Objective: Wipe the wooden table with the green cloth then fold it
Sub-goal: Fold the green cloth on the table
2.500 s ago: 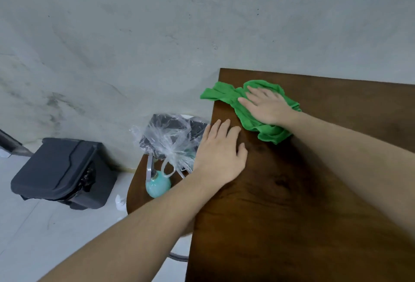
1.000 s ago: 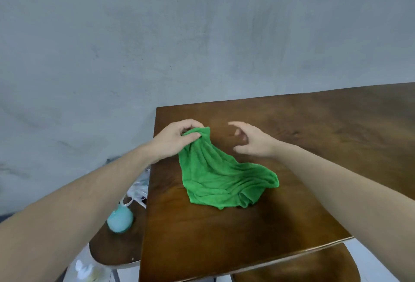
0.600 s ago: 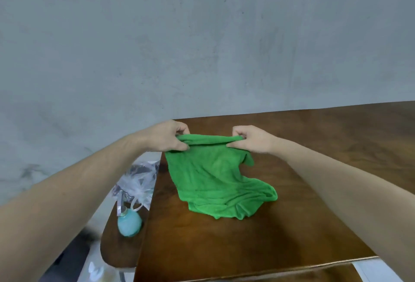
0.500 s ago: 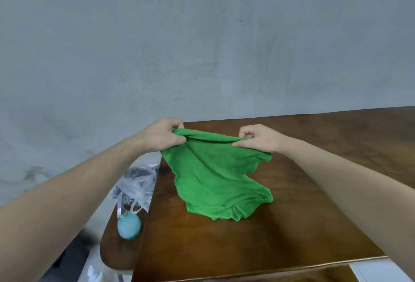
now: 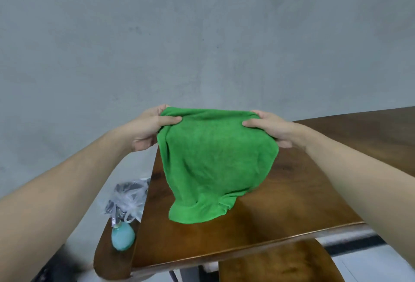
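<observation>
Two corners of the green cloth (image 5: 215,165) are pinched up in the middle of the frame, one in each hand, so the top edge stretches almost level between them. From my seat at the remote feed, I see the left hand (image 5: 149,130) at centre left with its thumb laid over the front of the fabric and its fingers curled behind, closed tight on that corner. The right hand (image 5: 270,127) at centre right grips the opposite corner the same way, thumb in front, fingers tucked behind the cloth. The cloth hangs down from these two grips as a wide sheet, and its bottom edge bunches in folds on the wooden table (image 5: 280,218), near the table's left edge in the lower middle of the frame. Both forearms reach in from the bottom corners of the frame. Lower left, beside and below the table, a rounded wooden stool (image 5: 105,257) carries a crumpled clear plastic bag (image 5: 128,200) and a small teal bottle (image 5: 123,238), the bag just above the bottle. A grey concrete wall (image 5: 202,34) fills the whole upper half.
</observation>
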`<action>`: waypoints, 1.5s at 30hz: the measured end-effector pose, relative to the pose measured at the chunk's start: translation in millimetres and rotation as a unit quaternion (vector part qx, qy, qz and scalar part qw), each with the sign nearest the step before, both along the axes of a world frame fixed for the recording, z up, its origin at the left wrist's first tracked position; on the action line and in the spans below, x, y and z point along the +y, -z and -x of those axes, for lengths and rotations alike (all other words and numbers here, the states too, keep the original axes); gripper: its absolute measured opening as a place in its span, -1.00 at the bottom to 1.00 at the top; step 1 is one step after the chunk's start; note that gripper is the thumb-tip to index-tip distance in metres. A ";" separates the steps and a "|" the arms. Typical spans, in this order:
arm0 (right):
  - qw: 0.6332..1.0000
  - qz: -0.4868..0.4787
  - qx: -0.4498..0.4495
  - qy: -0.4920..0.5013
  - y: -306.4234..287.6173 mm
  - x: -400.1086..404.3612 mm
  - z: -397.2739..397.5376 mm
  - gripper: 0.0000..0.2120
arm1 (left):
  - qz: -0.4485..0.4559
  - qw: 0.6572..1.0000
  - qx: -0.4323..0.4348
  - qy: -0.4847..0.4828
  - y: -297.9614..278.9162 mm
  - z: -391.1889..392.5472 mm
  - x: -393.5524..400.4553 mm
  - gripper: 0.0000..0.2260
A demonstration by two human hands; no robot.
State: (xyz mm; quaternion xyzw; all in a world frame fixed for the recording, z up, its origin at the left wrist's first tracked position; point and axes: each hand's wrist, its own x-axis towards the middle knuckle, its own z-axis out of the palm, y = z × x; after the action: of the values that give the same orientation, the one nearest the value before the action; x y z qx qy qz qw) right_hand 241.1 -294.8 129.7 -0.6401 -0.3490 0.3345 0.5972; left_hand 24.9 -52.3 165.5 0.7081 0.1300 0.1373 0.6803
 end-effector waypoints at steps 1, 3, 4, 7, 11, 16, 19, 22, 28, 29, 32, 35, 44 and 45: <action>1.000 -0.001 -0.001 0.005 -5.9 -3.4 6.9 -0.81 | 0.004 1.000 -0.004 0.003 -5.6 3.5 -3.7 -0.82; 1.000 -0.001 -0.004 0.014 -16.4 -7.2 18.4 -0.81 | 0.009 1.000 -0.006 0.014 -16.2 10.8 -8.5 -0.85; 1.000 -0.001 -0.004 0.017 -20.5 -8.0 22.3 -0.81 | 0.009 1.000 -0.003 0.021 -20.8 14.6 -9.0 -0.86; 1.000 0.004 0.005 0.024 -30.7 -8.8 32.1 -0.82 | 0.009 0.999 0.004 0.036 -28.5 21.1 -3.9 -0.84; 0.999 0.030 -0.008 0.044 -32.2 0.8 27.5 -0.86 | -0.003 0.999 0.027 0.025 -21.5 12.9 10.0 -0.79; 0.985 0.139 -0.083 0.062 -2.0 25.8 -3.5 -0.87 | -0.067 0.993 0.094 -0.022 25.4 -19.2 44.7 -0.73; 0.974 0.149 -0.145 0.091 22.8 44.3 -31.0 -0.80 | -0.114 0.984 0.120 -0.070 50.3 -42.8 63.0 -0.78; 0.960 0.148 -0.210 0.109 44.1 62.3 -60.5 -0.77 | -0.166 0.973 0.123 -0.100 67.2 -67.5 79.6 -0.89; 0.935 0.160 -0.297 0.112 78.7 73.1 -93.5 -0.72 | -0.272 0.948 0.105 -0.125 101.3 -84.8 96.0 -0.78; 0.931 0.168 -0.309 0.101 83.6 69.7 -94.2 -0.71 | -0.286 0.945 0.104 -0.118 107.7 -81.5 96.4 -0.77; 0.924 0.181 -0.332 0.063 96.5 53.2 -89.0 -0.71 | -0.304 0.943 0.109 -0.078 123.0 -63.3 93.9 -0.76; 0.914 0.202 -0.352 0.008 102.7 30.5 -69.7 -0.71 | -0.276 0.953 0.118 -0.027 137.0 -38.0 91.8 -0.78; 0.882 0.215 -0.411 -0.081 125.6 -50.2 8.3 -0.88 | -0.270 0.953 0.087 0.104 177.1 34.1 62.1 -0.89; 0.876 0.216 -0.423 -0.087 131.0 -58.1 16.9 -0.88 | -0.286 0.949 0.070 0.110 183.5 38.9 59.9 -0.87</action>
State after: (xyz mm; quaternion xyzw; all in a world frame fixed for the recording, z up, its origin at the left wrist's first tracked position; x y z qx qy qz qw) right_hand 224.2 -352.9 -1.3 -0.8004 -0.5420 0.1496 0.2080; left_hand -14.0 7.6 -17.9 0.8907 0.0539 0.0430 0.4493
